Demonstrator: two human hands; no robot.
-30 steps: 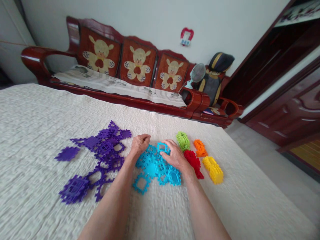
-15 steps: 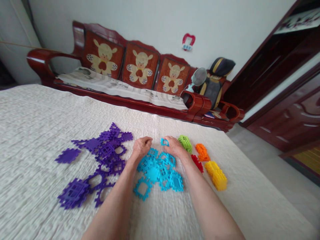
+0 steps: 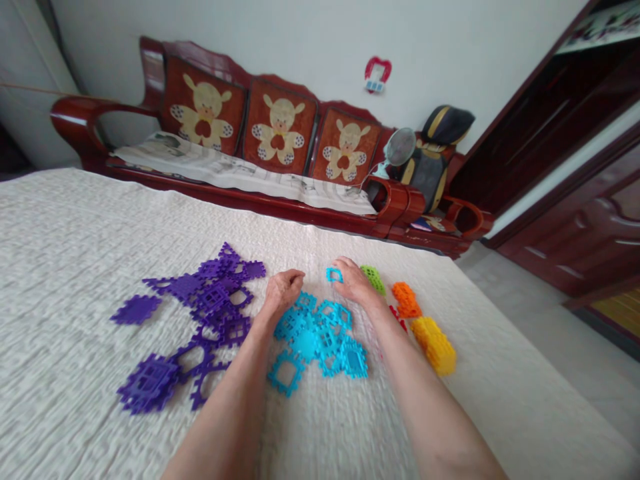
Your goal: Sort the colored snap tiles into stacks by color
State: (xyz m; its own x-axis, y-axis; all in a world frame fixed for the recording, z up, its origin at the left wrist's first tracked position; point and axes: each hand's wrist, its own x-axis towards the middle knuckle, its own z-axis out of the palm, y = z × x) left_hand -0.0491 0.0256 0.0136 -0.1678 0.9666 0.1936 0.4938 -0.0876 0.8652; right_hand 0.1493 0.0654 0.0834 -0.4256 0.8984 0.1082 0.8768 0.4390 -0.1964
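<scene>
My right hand pinches one small blue toothed tile and holds it just beyond a pile of blue tiles on the white quilted cover. My left hand is curled in a loose fist at the pile's far left edge, touching it; whether anything is inside the fingers does not show. Purple tiles lie scattered to the left. Right of my right hand stand stacks of green tiles, orange tiles, yellow tiles and red tiles, the red stack mostly hidden by my forearm.
A dark red wooden bench with bear-print cushions runs behind the bed's far edge. A small fan and a bag sit at its right end. Dark wooden doors stand at the right, with floor below.
My right hand lifted one blue tile off the pile and carried it away from me, past the pile's far edge. My left hand stayed put. The view shifted slightly.
</scene>
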